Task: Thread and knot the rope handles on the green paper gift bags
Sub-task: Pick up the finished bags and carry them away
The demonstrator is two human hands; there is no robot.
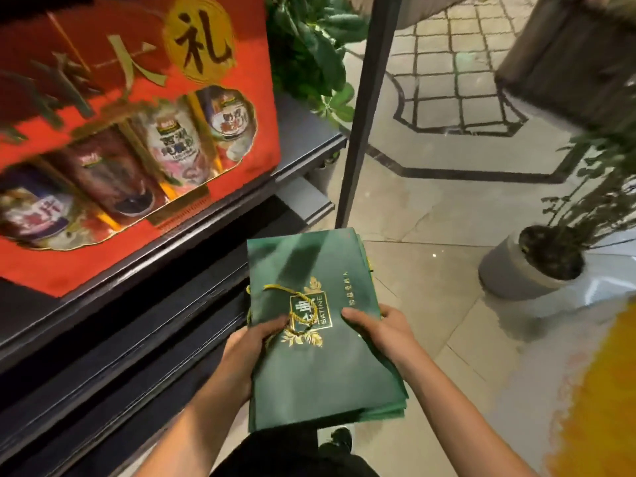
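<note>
A flat stack of green paper gift bags (316, 373) with a gold printed emblem is held in front of me, above the floor. My left hand (251, 346) grips the stack's left edge, thumb on top pressing a yellow-gold rope handle (292, 304) that loops across the top bag's face. My right hand (382, 328) grips the right edge, thumb lying on the top bag beside the emblem. More yellow rope shows at the stack's left edge (248, 315) and right edge (370, 265).
A dark shelf unit (303, 139) stands at my left with a large red gift box (137, 132) on it. A dark metal post (364, 108) rises just beyond the bags. A potted plant in a grey pot (526, 266) stands on the tiled floor at right. A leafy plant (309, 46) sits behind the shelf.
</note>
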